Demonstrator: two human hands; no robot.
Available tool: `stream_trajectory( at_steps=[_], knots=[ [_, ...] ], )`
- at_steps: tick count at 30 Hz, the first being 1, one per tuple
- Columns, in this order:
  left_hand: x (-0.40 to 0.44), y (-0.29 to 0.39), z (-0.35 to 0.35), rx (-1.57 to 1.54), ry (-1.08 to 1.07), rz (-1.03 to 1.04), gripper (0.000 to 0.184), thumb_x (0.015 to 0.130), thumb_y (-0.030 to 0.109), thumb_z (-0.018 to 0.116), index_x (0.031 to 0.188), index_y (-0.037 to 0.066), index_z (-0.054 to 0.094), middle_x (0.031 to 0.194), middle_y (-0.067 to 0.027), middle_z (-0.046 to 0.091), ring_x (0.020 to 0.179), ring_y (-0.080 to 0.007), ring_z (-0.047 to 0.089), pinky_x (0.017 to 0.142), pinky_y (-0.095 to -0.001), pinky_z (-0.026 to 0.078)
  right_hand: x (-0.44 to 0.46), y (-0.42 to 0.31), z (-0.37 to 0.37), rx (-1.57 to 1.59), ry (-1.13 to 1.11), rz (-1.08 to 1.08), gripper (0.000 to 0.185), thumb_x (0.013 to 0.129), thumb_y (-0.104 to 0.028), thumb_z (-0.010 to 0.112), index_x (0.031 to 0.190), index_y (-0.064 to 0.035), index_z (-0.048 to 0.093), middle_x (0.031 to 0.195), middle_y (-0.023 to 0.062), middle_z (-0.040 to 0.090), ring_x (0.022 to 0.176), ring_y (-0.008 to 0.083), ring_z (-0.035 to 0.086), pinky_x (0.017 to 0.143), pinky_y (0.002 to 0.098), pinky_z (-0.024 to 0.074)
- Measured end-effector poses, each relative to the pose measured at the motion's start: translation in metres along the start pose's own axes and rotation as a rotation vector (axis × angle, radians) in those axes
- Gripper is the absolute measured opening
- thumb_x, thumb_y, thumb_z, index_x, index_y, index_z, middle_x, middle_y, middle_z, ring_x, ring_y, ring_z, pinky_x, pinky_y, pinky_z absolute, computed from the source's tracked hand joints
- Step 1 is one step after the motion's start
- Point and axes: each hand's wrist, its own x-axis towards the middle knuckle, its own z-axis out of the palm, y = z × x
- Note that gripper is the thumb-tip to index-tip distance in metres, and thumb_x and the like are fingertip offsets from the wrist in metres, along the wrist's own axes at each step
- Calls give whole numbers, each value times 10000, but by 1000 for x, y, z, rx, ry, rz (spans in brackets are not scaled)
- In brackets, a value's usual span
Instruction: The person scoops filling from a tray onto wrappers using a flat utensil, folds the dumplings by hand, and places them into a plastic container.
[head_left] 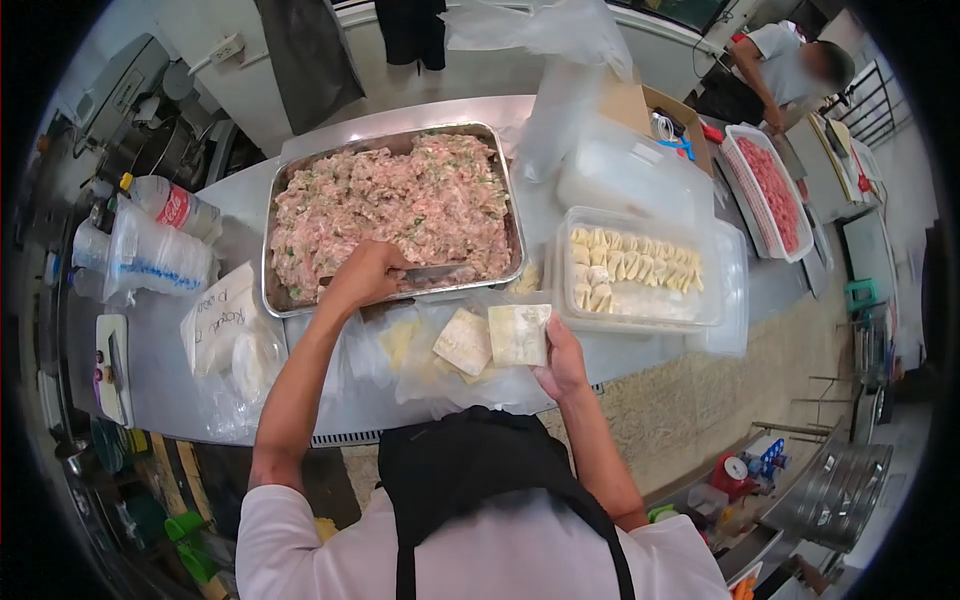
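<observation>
A square, pale-yellow, floured dough wrapper [519,335] is held just off the near right corner of the large rectangular metal tray [511,200]. It is gripped by its right edge in the right hand [563,358], which is partly open; how the fingers are set beneath it cannot be told. The wrapper is best kept level and supported from below, with only light pressure at the edge, so that the thin dough is not creased or torn.

A narrow, flat metal blade [440,274] is held over the tray's near edge by the left hand [365,274], closed around its handle. Whether the pink, green-flecked minced meat [400,200] in the tray is touched by the blade cannot be told. A shallow blade angle should serve best, with small, even amounts taken and the rim kept clear.

Nearer than the tray, more square pale dough wrappers [463,342] are laid on clear plastic. To the tray's right, rows of folded cream-coloured dough pieces [640,262] are held in a clear rectangular plastic container [650,322]. Farther right, red meat is held in a white plastic basket [742,195].
</observation>
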Motion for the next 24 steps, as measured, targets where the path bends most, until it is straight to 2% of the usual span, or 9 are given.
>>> stream_trajectory(
  at_steps=[4,9,12,14,17,18,20,22,24],
  knots=[
    [4,-2,28,253,79,-9,227,633,29,641,839,42,734,814,-218,660,839,-393,661,726,-475,522,-7,4,-5,376,-84,157,435,1053,-303,481,1376,-11,468,1347,152,578,1243,290,580,1058,440,473],
    [6,-11,26,277,-54,88,279,651,16,615,895,41,749,858,-207,683,804,-393,658,709,-457,515,-1,17,-5,44,20,49,450,1045,-264,479,1394,17,449,1366,181,563,1231,323,586,1082,473,449],
    [-1,-6,12,-29,-1,90,307,689,-1,639,967,48,759,834,-162,708,745,-333,675,673,-415,516,9,21,-9,64,67,27,451,1045,-252,471,1398,28,440,1363,192,561,1228,336,585,1093,484,436],
    [-11,9,3,-407,-64,-173,331,739,-32,658,1038,63,762,823,-96,709,694,-220,655,646,-351,503,13,19,-1,161,97,15,448,1048,-251,465,1396,31,439,1359,195,562,1230,338,582,1097,485,432],
    [-29,36,-1,-604,-87,-235,322,776,-57,664,1058,67,761,812,-48,685,676,-140,610,631,-313,488,18,8,22,292,169,6,452,1057,-261,435,1401,33,431,1379,206,544,1270,347,549,1117,492,409],
    [-34,39,9,-602,-101,-232,322,776,-57,664,1058,67,761,812,-48,685,676,-140,610,631,-313,488,22,7,26,387,123,30,458,1062,-270,418,1405,34,427,1389,208,535,1292,346,528,1125,495,398],
    [-43,45,34,-453,177,126,355,790,-81,664,1093,74,762,785,-37,638,695,-121,602,547,-285,460,26,4,34,490,77,52,464,1067,-279,402,1409,34,422,1400,211,525,1313,345,507,1133,497,388],
    [-55,56,52,-375,210,99,348,784,-81,674,1072,88,771,797,-55,648,707,-150,620,597,-300,480,30,-1,42,512,-104,33,451,1080,-286,357,1409,14,429,1406,173,518,1321,330,487,1156,514,345],
    [-68,65,58,-27,139,11,324,775,-70,685,1042,90,776,778,-81,637,696,-205,629,625,-330,489,36,-1,43,524,66,26,447,1081,-283,351,1400,18,437,1397,169,519,1309,331,490,1157,512,345]
  ],
)
